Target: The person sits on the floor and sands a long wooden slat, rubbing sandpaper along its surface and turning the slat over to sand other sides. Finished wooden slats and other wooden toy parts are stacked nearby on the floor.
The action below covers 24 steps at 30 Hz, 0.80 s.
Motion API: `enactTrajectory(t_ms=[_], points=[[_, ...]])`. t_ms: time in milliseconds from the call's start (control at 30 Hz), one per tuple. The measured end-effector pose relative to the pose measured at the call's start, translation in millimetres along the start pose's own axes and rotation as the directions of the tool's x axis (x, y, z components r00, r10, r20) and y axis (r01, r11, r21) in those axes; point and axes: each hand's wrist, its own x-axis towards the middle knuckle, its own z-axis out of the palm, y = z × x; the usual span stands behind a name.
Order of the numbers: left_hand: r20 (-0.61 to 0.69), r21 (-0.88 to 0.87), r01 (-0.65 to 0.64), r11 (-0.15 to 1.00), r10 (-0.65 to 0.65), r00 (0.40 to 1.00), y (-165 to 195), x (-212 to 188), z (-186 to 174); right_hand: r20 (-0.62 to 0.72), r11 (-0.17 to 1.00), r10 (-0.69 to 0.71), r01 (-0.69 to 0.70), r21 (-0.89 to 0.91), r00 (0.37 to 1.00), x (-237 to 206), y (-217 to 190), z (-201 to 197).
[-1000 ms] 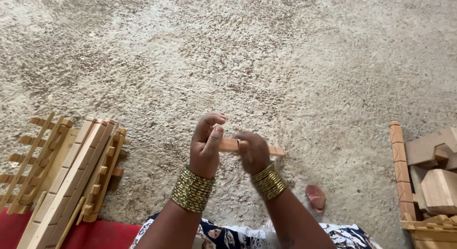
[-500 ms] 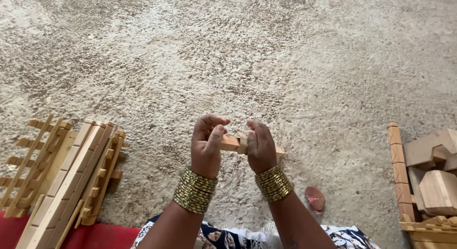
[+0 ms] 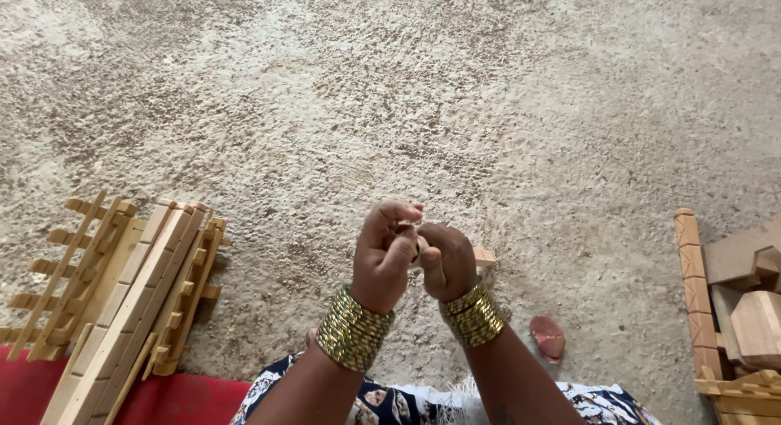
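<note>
Head view, looking straight down. Both hands meet at lower centre of the frame, above a rough concrete floor (image 3: 455, 108).

Small wooden piece (image 3: 485, 257): light-coloured, its short end pokes out just right of the right hand's knuckles; the rest is hidden inside the two hands. A pale bit of it also shows between the thumbs. It sits between the hands, held off the floor.

Left hand (image 3: 382, 258): fingers curled over, thumb pressed in toward the centre, closed around the near end of the wooden piece. Fingertips arch over the top and touch the right hand.

Right hand (image 3: 447, 262): closed in a fist-like grip on the same wooden piece, knuckles up, pressed against the left hand. Exact finger placement on the wood cannot be told; it is covered.

Each wrist carries a stack of gold bangles (image 3: 351, 340).

Surroundings: at lower left of the frame, a pile of wooden slatted frames (image 3: 122, 287) lies on the floor, partly over a red cloth (image 3: 187, 396). At the right edge, a wooden crate (image 3: 691, 287) holds wooden blocks (image 3: 752, 323). A small reddish stone (image 3: 547, 336) lies on the floor just right of the right forearm. Patterned fabric (image 3: 390, 401) shows at the bottom edge.
</note>
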Motion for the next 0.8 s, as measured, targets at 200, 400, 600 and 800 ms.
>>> enactTrajectory(t_ms=[200, 400, 600, 800], points=[[-0.149, 0.461, 0.153, 0.874, -0.094, 0.984, 3.5, 22.0, -19.3, 0.031, 0.955, 0.24, -0.23, -0.19, 0.97, -45.5, 89.7, 6.9], [-0.232, 0.594, 0.263, 0.76, -0.151, 0.961, 14.2, 28.6, -31.3, -0.049, 0.809, 0.487, -0.471, -0.352, 0.872, -85.4, 128.2, -24.0], [-0.157, 0.658, 0.147, 0.738, -0.056, 0.986, 8.4, 25.7, -25.3, -0.116, 0.782, 0.621, -0.604, 0.155, 0.775, -62.9, 101.6, -4.4], [-0.154, 0.598, 0.082, 0.797, 0.014, 0.988, 9.3, 19.5, -13.2, -0.125, 0.961, -0.03, -0.006, -0.276, 0.992, -16.4, 0.3, 23.4]])
